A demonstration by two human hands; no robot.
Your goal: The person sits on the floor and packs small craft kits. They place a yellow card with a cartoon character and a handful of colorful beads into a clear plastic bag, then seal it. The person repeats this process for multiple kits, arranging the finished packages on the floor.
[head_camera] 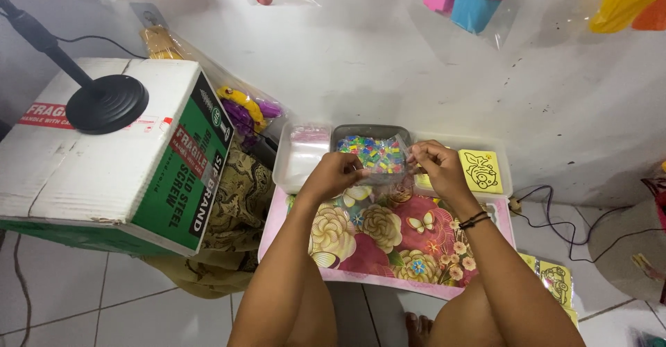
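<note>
My left hand (336,174) and my right hand (434,165) both pinch a small clear plastic bag (380,168), one at each side, held just over a grey tray of small multicoloured pieces (371,151). Both hands hover above a low table with a pink floral top (388,239). A dark bracelet circles my right wrist. To the right of my right hand lies a yellow card with a black line drawing (480,171) in a clear tray. Whether the bag holds anything I cannot tell.
A clear tray with a stack of plastic bags (302,154) sits left of the grey tray. A big white and green cardboard box (104,149) with a black stand base (107,103) stands at left. More yellow cards (555,278) and cables lie on the tiled floor at right. Packaged toys hang on the wall.
</note>
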